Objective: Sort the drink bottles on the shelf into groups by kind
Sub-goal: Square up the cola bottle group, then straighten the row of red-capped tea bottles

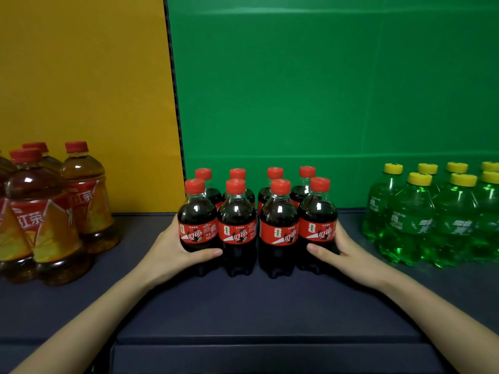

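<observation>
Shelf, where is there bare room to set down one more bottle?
Bare shelf lies in front of the colas. Gaps also lie between the teas and colas and between colas and green bottles, but the left hand and right hand grip the colas there. Each group is packed tight.

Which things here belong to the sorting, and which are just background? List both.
Job: cola bottles, gripped by left hand and right hand; tea bottles; green soda bottles; shelf.
Background: yellow panel; green panel.

8 cola bottles point(237, 230), 7 visible green sodas point(413, 225), 4 visible teas point(46, 225)
</observation>
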Demonstrator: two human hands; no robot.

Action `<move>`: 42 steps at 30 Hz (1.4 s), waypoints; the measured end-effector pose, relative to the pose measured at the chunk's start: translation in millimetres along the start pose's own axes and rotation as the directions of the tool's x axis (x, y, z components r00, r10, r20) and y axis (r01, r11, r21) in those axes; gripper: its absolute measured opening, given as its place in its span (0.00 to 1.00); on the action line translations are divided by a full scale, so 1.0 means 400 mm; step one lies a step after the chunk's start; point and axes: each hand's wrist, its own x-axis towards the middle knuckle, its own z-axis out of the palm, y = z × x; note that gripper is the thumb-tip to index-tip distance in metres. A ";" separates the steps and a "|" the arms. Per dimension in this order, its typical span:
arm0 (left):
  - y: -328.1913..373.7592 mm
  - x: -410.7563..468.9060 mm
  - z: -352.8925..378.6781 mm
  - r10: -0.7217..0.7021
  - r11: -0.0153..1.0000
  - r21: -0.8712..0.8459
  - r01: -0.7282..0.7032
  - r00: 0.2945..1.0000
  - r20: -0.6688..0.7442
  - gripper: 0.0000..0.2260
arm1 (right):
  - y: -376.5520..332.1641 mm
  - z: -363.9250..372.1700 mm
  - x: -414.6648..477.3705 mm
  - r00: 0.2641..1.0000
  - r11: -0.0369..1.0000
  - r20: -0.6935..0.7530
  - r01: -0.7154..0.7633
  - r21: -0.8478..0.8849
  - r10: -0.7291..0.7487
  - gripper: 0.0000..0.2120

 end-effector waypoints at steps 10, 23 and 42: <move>0.018 -0.016 0.007 0.063 0.998 -0.012 -0.062 0.997 0.047 0.37 | 0.006 0.007 0.005 1.000 1.000 -0.015 -0.011 0.001 0.011 0.46; 0.014 -0.073 -0.061 -0.025 0.961 0.277 -0.002 0.995 0.095 0.45 | -0.067 -0.030 -0.095 0.977 0.811 -0.144 -0.214 -0.545 0.161 0.47; -0.022 -0.612 -0.391 0.162 0.523 0.763 0.380 0.834 -0.527 0.08 | -0.256 0.254 -0.090 0.981 0.895 -0.034 0.162 -0.416 -0.193 0.07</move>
